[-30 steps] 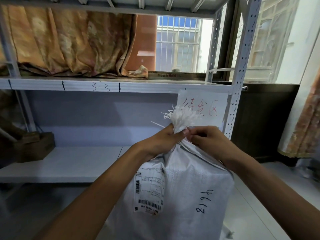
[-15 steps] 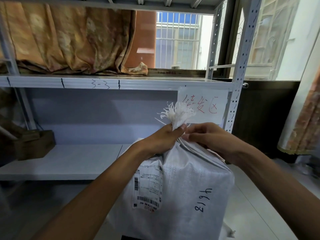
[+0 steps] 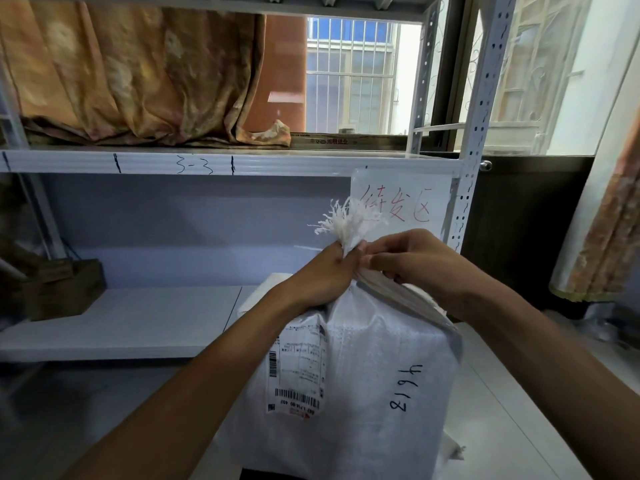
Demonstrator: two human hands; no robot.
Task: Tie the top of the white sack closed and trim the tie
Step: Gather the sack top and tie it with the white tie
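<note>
A full white woven sack (image 3: pixel 374 382) stands upright on the floor in front of me, with a shipping label and handwritten black digits on its side. Its top is gathered into a bunched neck with frayed white threads (image 3: pixel 349 221) sticking up. My left hand (image 3: pixel 325 271) is clenched around that neck from the left. My right hand (image 3: pixel 415 261) pinches the folded sack fabric just right of the neck, fingertips touching the left hand. A thin white strand runs left from the neck behind my left hand. I cannot see any tie or cutting tool clearly.
A white metal shelf rack (image 3: pixel 221 162) stands directly behind the sack, with a paper sign (image 3: pixel 401 202) taped to it. A brown box (image 3: pixel 62 289) sits on the lower shelf at left. Curtains hang at upper left and far right. Pale tiled floor (image 3: pixel 512 410) lies to the right.
Both hands stay on the sack's neck and have risen slightly in view. The frayed top has shifted a little left.
</note>
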